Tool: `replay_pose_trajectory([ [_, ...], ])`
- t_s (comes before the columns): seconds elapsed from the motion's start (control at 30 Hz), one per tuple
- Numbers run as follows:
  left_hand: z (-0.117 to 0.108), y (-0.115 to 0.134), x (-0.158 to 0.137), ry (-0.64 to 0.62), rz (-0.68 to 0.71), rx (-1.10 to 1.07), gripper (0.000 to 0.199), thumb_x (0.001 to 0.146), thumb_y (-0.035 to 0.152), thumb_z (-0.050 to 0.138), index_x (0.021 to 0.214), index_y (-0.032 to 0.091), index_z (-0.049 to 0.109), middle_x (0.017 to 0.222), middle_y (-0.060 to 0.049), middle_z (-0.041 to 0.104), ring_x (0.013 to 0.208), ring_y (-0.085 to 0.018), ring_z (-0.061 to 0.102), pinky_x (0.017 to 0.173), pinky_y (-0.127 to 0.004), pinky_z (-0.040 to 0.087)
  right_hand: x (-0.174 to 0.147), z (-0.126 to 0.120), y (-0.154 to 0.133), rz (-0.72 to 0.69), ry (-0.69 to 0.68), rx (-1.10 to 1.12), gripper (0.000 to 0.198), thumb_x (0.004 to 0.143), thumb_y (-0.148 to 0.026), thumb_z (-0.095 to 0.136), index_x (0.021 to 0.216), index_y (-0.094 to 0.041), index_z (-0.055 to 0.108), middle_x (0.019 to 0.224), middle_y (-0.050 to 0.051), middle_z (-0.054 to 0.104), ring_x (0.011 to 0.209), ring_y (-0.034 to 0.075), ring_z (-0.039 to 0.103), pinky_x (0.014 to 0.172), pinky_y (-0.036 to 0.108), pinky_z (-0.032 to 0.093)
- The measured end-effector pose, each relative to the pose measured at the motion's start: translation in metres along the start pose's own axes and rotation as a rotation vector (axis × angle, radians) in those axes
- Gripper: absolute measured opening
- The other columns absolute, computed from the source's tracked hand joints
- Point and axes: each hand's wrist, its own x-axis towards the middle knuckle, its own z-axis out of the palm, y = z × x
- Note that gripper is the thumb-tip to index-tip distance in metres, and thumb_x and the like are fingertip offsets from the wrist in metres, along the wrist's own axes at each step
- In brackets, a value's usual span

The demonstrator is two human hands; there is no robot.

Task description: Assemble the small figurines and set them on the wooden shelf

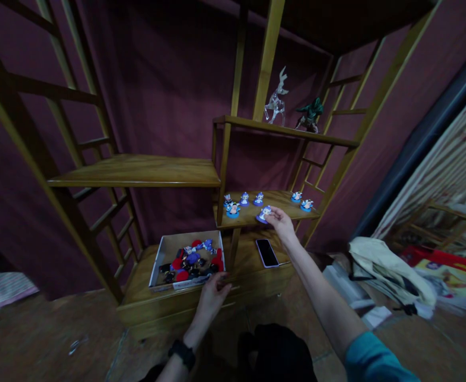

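Observation:
My right hand pinches a small purple-and-white figurine at the front edge of the middle shelf. Whether its base touches the wood I cannot tell. Behind it stand two similar purple figurines, one on the left and one on the right. A pink-and-blue figurine is at the shelf's left end, with a dark-and-white one behind it. My left hand hangs by the front right corner of a cardboard box, fingers loosely bent and apart, holding nothing. Red, black and purple figurines lie jumbled inside the box.
Two blue-based figurines stand at the shelf's right end. A phone lies on the lower board under my right forearm. The upper shelf carries a clear deer figure and a green figure. Bags sit on the floor at right.

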Motion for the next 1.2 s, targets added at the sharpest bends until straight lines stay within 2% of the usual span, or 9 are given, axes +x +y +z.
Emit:
replay_pose_trajectory([
  [0.13, 0.002, -0.006, 0.003, -0.012, 0.013, 0.020, 0.032, 0.067, 0.028, 0.060, 0.097, 0.016, 0.062, 0.084, -0.007, 0.067, 0.073, -0.018, 0.062, 0.067, -0.030, 0.049, 0.037, 0.013, 0.005, 0.014, -0.063, -0.076, 0.044, 0.054, -0.030, 0.073, 0.093, -0.017, 0.058, 0.078, 0.001, 0.064, 0.072, 0.015, 0.059, 0.082, 0.036, 0.046],
  [0.3, -0.001, -0.009, 0.004, -0.016, 0.044, 0.077, 0.028, 0.070, 0.027, 0.057, 0.095, 0.017, 0.063, 0.092, -0.008, 0.068, 0.076, -0.019, 0.063, 0.070, -0.030, 0.048, 0.056, 0.033, 0.018, 0.022, -0.146, -0.145, 0.039, 0.056, -0.027, 0.069, 0.091, -0.018, 0.056, 0.074, -0.001, 0.060, 0.070, 0.013, 0.057, 0.078, 0.032, 0.047],
  [0.47, -0.003, -0.011, 0.005, -0.020, 0.042, 0.134, 0.028, 0.069, 0.029, 0.057, 0.094, 0.017, 0.064, 0.088, -0.007, 0.068, 0.071, -0.018, 0.063, 0.068, -0.030, 0.048, 0.060, 0.040, 0.026, 0.040, -0.183, -0.223, 0.035, 0.056, -0.020, 0.065, 0.089, -0.017, 0.057, 0.066, -0.005, 0.054, 0.059, 0.009, 0.051, 0.071, 0.027, 0.046],
  [0.67, -0.006, -0.007, 0.004, -0.014, 0.042, 0.132, 0.026, 0.070, 0.029, 0.057, 0.091, 0.017, 0.064, 0.088, -0.007, 0.069, 0.077, -0.019, 0.064, 0.071, -0.031, 0.049, 0.058, 0.032, 0.028, -0.005, -0.255, -0.311, 0.039, 0.057, -0.024, 0.065, 0.095, -0.017, 0.057, 0.067, -0.005, 0.054, 0.061, 0.010, 0.051, 0.070, 0.027, 0.045],
  [0.9, -0.009, 0.000, 0.002, -0.011, 0.024, 0.136, 0.023, 0.069, 0.027, 0.056, 0.087, 0.017, 0.065, 0.085, -0.006, 0.069, 0.073, -0.019, 0.063, 0.070, -0.031, 0.048, 0.055, 0.029, 0.027, -0.041, -0.279, -0.357, 0.035, 0.062, -0.023, 0.061, 0.097, -0.017, 0.060, 0.075, -0.001, 0.061, 0.070, 0.012, 0.056, 0.078, 0.030, 0.045],
  [1.2, -0.011, -0.003, 0.002, -0.002, 0.017, 0.105, 0.020, 0.068, 0.027, 0.059, 0.085, 0.019, 0.066, 0.079, -0.005, 0.069, 0.076, -0.020, 0.063, 0.071, -0.030, 0.047, 0.052, 0.031, 0.021, -0.011, -0.388, -0.451, 0.048, 0.058, -0.023, 0.069, 0.105, -0.018, 0.059, 0.089, 0.000, 0.066, 0.084, 0.016, 0.058, 0.088, 0.034, 0.042],
])
